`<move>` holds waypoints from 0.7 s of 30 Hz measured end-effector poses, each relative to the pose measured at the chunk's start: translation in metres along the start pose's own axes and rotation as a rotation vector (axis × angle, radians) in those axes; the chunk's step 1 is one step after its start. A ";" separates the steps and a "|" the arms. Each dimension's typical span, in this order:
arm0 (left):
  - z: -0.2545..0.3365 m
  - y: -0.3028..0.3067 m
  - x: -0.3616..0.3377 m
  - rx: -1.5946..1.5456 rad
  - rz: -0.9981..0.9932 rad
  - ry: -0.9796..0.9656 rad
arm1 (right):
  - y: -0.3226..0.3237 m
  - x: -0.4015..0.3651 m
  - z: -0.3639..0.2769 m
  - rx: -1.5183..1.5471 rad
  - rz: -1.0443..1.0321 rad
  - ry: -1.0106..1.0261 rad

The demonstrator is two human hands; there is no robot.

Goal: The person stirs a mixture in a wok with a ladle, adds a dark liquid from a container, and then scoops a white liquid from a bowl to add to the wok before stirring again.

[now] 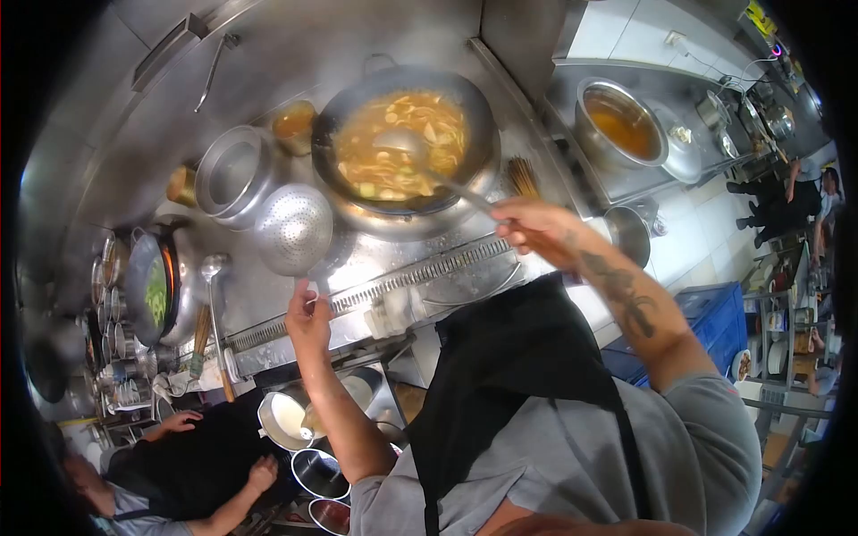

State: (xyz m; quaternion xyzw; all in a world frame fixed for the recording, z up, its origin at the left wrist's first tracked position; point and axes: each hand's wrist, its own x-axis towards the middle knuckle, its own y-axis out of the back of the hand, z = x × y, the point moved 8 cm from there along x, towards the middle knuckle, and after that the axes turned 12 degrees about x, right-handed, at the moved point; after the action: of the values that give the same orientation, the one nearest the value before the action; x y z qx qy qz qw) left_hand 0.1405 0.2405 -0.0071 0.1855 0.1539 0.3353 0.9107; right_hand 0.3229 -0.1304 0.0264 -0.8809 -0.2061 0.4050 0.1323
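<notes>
My right hand [539,234] is closed round the handle of a ladle [400,145], whose bowl rests among the food in a large wok [487,134]. Sliced pieces in an orange-brown broth [438,116] fill much of the wok, and steam blurs part of it. With my left hand [309,323] I grip the short end of a round perforated skimmer [294,230]. The skimmer lies left of the wok and below a metal pot [234,174], apart from the broth.
A golden container [295,121] stands just left of the wok. On the right counter sits a steel pot of orange liquid [621,125]. Another wok with greens [156,290] is at far left, near a co-worker's hands [262,473]. Below my left arm is a white-filled pot [286,420].
</notes>
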 end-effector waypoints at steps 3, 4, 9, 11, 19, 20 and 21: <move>-0.002 -0.001 0.000 0.020 -0.008 -0.007 | 0.048 0.038 -0.019 -0.665 0.150 0.079; -0.002 -0.003 -0.002 0.022 -0.015 -0.019 | 0.041 0.047 -0.029 -0.914 0.238 0.194; 0.000 -0.013 -0.016 0.014 0.036 -0.020 | -0.006 0.094 0.009 -0.555 0.033 0.293; -0.005 -0.017 -0.023 0.028 0.052 0.003 | -0.010 0.073 0.017 -0.154 -0.112 0.147; -0.026 -0.019 -0.029 0.368 0.200 -0.053 | 0.080 0.062 -0.071 -0.843 -0.087 0.234; -0.022 -0.025 -0.030 0.356 0.193 -0.074 | 0.069 0.077 -0.073 -1.033 0.047 0.371; -0.017 -0.031 -0.031 0.346 0.185 -0.093 | 0.061 0.105 -0.057 -1.186 0.137 0.462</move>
State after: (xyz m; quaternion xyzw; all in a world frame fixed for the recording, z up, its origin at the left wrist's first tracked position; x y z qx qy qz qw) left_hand 0.1280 0.2024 -0.0312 0.3677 0.1495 0.3772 0.8368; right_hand 0.4439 -0.1385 -0.0314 -0.8803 -0.3045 0.0292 -0.3626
